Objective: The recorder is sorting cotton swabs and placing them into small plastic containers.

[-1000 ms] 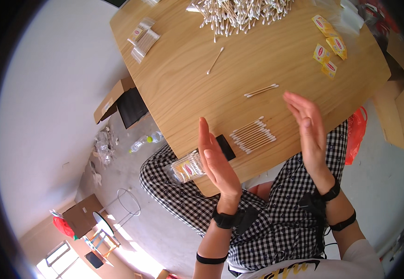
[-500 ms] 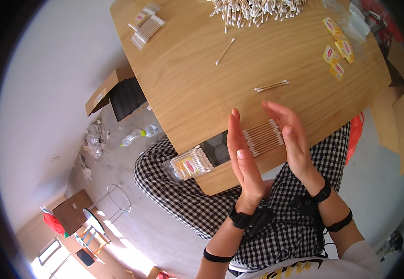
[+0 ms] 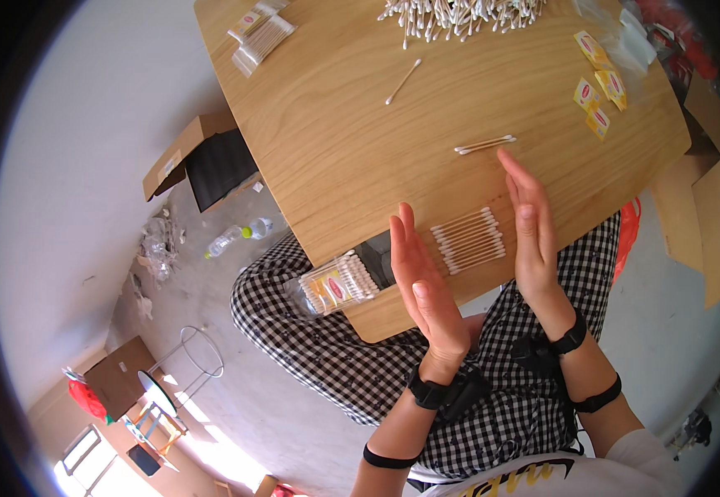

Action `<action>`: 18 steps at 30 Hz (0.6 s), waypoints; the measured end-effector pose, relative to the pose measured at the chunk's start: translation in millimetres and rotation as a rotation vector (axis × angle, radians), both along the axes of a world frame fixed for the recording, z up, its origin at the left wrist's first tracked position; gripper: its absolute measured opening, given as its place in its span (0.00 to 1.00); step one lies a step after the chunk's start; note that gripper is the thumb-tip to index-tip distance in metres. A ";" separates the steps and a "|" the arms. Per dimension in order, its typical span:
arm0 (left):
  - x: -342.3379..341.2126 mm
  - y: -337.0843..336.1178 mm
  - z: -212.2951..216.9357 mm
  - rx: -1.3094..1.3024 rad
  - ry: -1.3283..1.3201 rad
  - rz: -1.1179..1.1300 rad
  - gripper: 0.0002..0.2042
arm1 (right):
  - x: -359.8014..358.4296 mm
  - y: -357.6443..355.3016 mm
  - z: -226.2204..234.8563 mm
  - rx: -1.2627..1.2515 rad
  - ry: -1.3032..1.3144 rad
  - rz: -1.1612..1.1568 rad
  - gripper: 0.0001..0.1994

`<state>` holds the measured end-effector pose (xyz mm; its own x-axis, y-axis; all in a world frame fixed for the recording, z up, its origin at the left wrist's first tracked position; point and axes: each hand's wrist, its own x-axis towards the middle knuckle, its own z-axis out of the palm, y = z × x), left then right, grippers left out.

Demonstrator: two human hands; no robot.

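Observation:
A row of cotton swabs (image 3: 468,241) lies side by side near the table's front edge, between my two hands. To its left my left hand (image 3: 428,286) stands on edge, fingers stretched out, with nothing in it. My right hand (image 3: 532,232) is upright on the other side, a small gap from the swab tips, its fingers extended and holding nothing. Left of my left hand, partly hidden by it, is a dark grey piece (image 3: 375,255). Beside that lies a clear bag of cotton swabs with a yellow card (image 3: 335,286) at the table edge.
A large heap of cotton swabs (image 3: 463,15) covers the far middle. A few loose swabs (image 3: 486,145) and a single swab (image 3: 403,81) lie nearer. Yellow cards (image 3: 599,123) are at the right; filled small bags (image 3: 265,43) at the far left. Cardboard boxes (image 3: 202,161) stand beside the table.
My hands have drawn apart, the left one leftward and the right one rightward, leaving the swab row uncovered between them. The view has shifted slightly.

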<state>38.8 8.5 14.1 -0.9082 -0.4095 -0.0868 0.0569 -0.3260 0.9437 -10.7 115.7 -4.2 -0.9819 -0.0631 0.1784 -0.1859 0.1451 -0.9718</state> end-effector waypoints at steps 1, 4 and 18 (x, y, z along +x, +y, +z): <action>0.0 1.3 0.0 0.002 -0.001 0.003 0.39 | 4.3 1.3 3.9 -0.077 -0.063 -0.014 0.26; 0.8 8.1 -0.2 0.026 0.014 -0.047 0.39 | 17.0 -2.8 6.3 -0.185 -0.146 -0.002 0.31; -1.6 5.2 3.9 -0.086 0.011 -0.084 0.41 | 13.8 -6.3 10.8 -0.352 -0.193 0.043 0.32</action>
<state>37.1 13.6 18.0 -0.9405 -0.3370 -0.0440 0.0436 -0.2480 0.9678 3.1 109.4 6.5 -0.9973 -0.0732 0.0094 0.0060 -0.2070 -0.9783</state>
